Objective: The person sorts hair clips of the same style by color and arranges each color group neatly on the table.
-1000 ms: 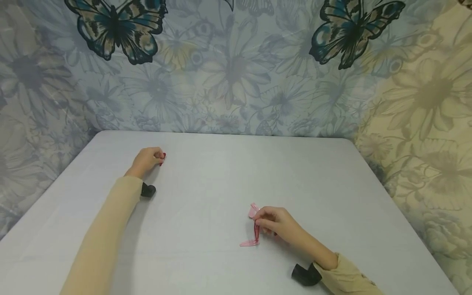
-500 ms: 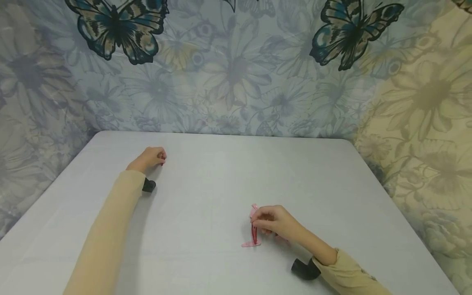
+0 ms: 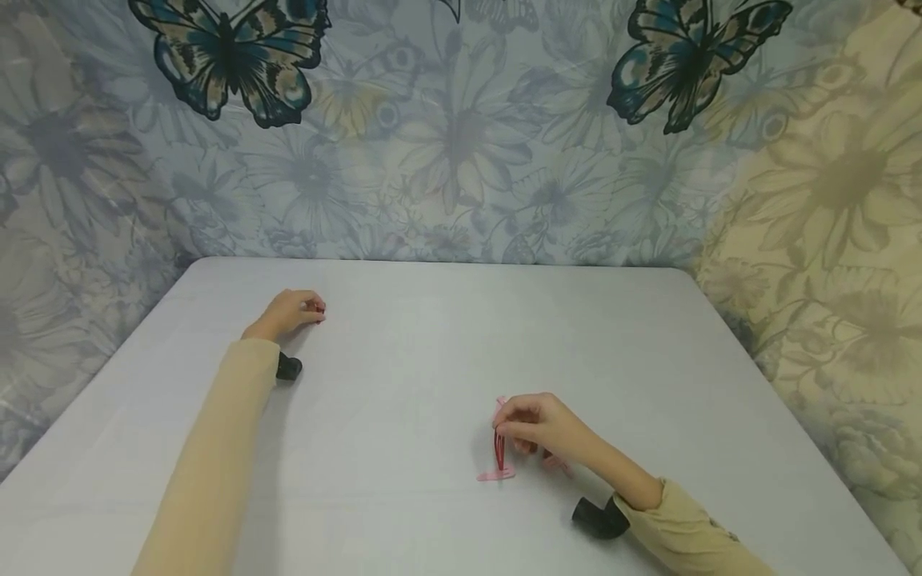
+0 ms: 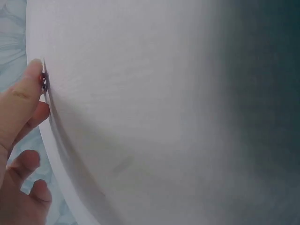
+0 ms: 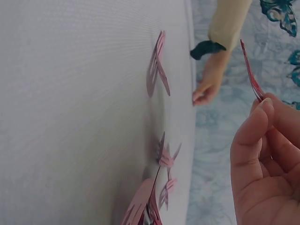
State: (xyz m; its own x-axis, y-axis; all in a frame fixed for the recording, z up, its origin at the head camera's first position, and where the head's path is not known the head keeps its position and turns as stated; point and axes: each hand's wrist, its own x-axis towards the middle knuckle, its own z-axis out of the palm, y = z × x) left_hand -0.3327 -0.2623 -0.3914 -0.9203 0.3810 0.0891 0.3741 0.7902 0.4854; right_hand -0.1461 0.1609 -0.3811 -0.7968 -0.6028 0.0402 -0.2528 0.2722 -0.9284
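Note:
Thumb and fingers of the right hand [image 3: 551, 424] pinch one end of a slim red clip [image 3: 499, 450], whose other end points down over a pink clip [image 3: 497, 475]. The right wrist view has that red clip [image 5: 251, 72] held up off the surface by the right hand [image 5: 267, 164]. More pink clips [image 5: 161, 58] lie on the table beyond it. Far off on the left, the left hand [image 3: 288, 312] pinches a small red piece, mostly covered by its fingers; in the left wrist view this red piece [image 4: 43, 82] is seen edge-on at the left hand's [image 4: 21, 112] thumb tip.
A white-covered table [image 3: 403, 360] spreads under both hands, with a flowered, butterfly-printed cloth [image 3: 461, 144] behind it. Another pink clip [image 3: 500, 402] shows behind the right hand, and pink pieces [image 3: 558, 464] lie beneath it. Black wrist devices [image 3: 601, 518] are on both arms.
The right hand has risen a little with the red clip. The left hand's fingers have turned slightly, and they cover more of its red piece than before.

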